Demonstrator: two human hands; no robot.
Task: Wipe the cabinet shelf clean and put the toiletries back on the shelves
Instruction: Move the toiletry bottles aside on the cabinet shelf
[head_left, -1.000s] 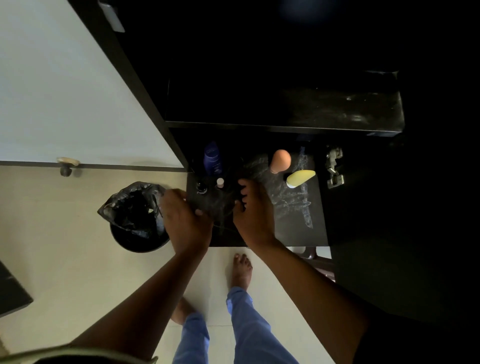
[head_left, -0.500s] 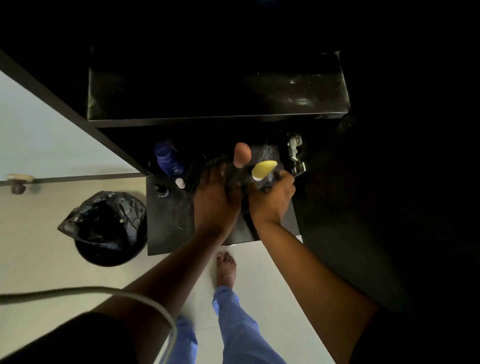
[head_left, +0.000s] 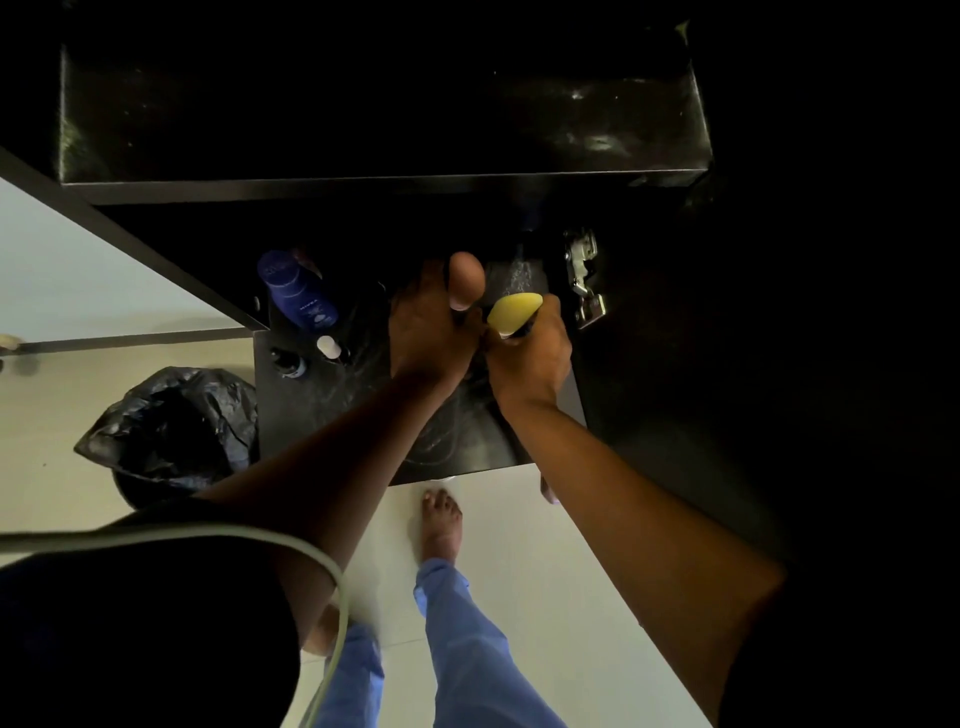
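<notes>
On the dusty dark shelf, her right hand grips the yellow item, left hand grips the peach sponge, likely clearing space for wiping.

The lower shelf is a dark, smooth board with a dull sheen, streaked with pale smears. The upper shelf at 12 o'clock has the same dark finish, lightly glossy with whitish scuffs toward 1 o'clock. The blue bottle at 10 o'clock looks like smooth, shiny plastic. The hinge at 2 o'clock is bright bare metal. The yellow piece looks matt and smooth; the peach egg-shaped piece looks matt and soft. The bin liner at 8 o'clock is crinkled glossy black plastic film. The floor is pale, smooth tile. The trousers are blue matt cloth.
</notes>
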